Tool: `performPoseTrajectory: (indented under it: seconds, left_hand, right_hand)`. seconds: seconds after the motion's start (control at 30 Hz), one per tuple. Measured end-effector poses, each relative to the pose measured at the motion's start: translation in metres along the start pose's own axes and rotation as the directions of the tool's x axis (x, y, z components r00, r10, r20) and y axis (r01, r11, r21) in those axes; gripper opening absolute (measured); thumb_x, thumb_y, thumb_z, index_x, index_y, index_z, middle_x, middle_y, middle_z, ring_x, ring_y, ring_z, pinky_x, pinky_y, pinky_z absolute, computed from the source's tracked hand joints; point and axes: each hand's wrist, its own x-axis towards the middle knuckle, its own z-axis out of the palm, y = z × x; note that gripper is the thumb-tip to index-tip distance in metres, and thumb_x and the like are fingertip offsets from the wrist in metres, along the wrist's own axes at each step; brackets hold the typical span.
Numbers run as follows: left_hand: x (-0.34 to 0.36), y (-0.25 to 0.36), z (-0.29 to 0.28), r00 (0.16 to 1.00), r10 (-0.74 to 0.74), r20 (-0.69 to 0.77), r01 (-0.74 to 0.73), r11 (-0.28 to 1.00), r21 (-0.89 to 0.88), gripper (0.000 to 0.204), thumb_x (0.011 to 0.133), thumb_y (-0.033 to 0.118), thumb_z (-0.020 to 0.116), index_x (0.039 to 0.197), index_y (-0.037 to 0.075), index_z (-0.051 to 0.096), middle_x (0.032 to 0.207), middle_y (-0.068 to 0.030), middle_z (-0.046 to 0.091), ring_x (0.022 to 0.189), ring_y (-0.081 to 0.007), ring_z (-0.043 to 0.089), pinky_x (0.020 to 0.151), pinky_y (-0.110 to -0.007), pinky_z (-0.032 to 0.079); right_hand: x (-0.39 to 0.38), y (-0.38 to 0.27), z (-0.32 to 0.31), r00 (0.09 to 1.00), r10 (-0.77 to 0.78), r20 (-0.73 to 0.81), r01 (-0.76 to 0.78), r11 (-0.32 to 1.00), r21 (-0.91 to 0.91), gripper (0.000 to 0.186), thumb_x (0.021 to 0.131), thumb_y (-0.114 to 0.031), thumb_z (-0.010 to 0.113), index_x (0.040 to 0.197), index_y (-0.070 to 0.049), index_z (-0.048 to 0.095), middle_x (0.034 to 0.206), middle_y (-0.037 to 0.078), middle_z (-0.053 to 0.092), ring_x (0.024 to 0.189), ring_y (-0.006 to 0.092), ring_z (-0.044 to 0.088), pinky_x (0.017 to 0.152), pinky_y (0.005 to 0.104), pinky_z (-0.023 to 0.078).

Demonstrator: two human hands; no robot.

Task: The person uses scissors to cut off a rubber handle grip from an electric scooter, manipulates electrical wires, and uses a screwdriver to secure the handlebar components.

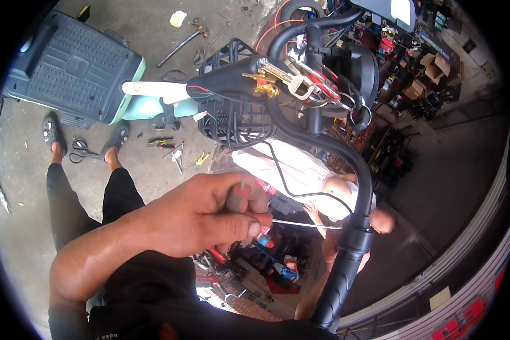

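My left hand (209,218) reaches in from the lower left, fingers closed round the handle of a screwdriver. The thin metal shaft (306,224) of the screwdriver points right, its tip at the inner edge of a black collar (354,241) on the handlebar. Most of the handle is covered by my fingers. My right hand (331,249) sits behind the handlebar grip (337,286), partly hidden, with skin showing on both sides of it. A black cable (280,170) runs to the handlebar (364,175) near the collar.
Keys (300,85) hang at the stem above a black basket (235,124). A footboard (76,68) lies at the left. A hammer (181,48), scissors (84,152) and pliers (160,143) are on the floor. Another person in pale clothes (300,170) is beyond the handlebar.
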Motion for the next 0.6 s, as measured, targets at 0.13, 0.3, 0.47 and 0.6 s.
performPoseTrajectory:
  seconds: [0.13, 0.3, 0.47, 0.6]
  left_hand:
    - [0.007, 0.020, -0.007, 0.960, -0.255, 0.116, 0.279, 0.915, -0.291, 0.027, 0.082, 0.013, 0.068, 0.098, -0.005, 0.054, 0.071, -0.0127, 0.063, 0.049, -0.0151, 0.059, 0.046, -0.025, 0.044]
    - [0.002, 0.016, 0.000, 1.000, -0.009, -0.006, 0.010, 0.998, 0.062, 0.026, 0.083, 0.017, 0.068, 0.100, 0.001, 0.055, 0.081, -0.0096, 0.065, 0.059, -0.0150, 0.061, 0.053, -0.026, 0.046]
    - [-0.003, 0.024, -0.001, 0.974, 0.199, 0.112, -0.229, 0.855, 0.466, 0.028, 0.078, 0.011, 0.067, 0.103, 0.006, 0.057, 0.077, -0.0046, 0.059, 0.069, -0.0231, 0.061, 0.062, -0.032, 0.046]
    - [-0.003, 0.021, 0.002, 0.908, 0.360, 0.214, -0.409, 0.652, 0.638, 0.037, 0.072, 0.012, 0.069, 0.107, 0.006, 0.057, 0.078, -0.0045, 0.060, 0.067, -0.0235, 0.061, 0.057, -0.032, 0.047]
  right_hand:
    - [-0.004, -0.004, 0.000, 1.000, 0.008, -0.005, -0.008, 1.000, 0.008, 0.047, 0.088, -0.032, 0.055, 0.108, 0.011, 0.049, 0.064, 0.017, 0.054, 0.049, 0.0243, 0.054, 0.044, 0.0323, 0.047]
    - [-0.003, -0.004, -0.006, 1.000, 0.023, -0.001, -0.023, 0.999, 0.030, 0.046, 0.087, -0.030, 0.056, 0.109, 0.010, 0.049, 0.067, 0.016, 0.054, 0.052, 0.0238, 0.054, 0.047, 0.0323, 0.048]
    - [-0.007, -0.009, -0.005, 1.000, 0.024, -0.007, -0.024, 0.999, 0.036, 0.045, 0.087, -0.029, 0.057, 0.110, 0.009, 0.049, 0.069, 0.015, 0.054, 0.055, 0.0233, 0.054, 0.051, 0.0322, 0.048]
    - [-0.009, -0.008, -0.009, 0.999, 0.038, -0.006, -0.037, 0.998, 0.051, 0.045, 0.087, -0.029, 0.057, 0.111, 0.008, 0.050, 0.071, 0.014, 0.055, 0.057, 0.0229, 0.054, 0.053, 0.0322, 0.048]
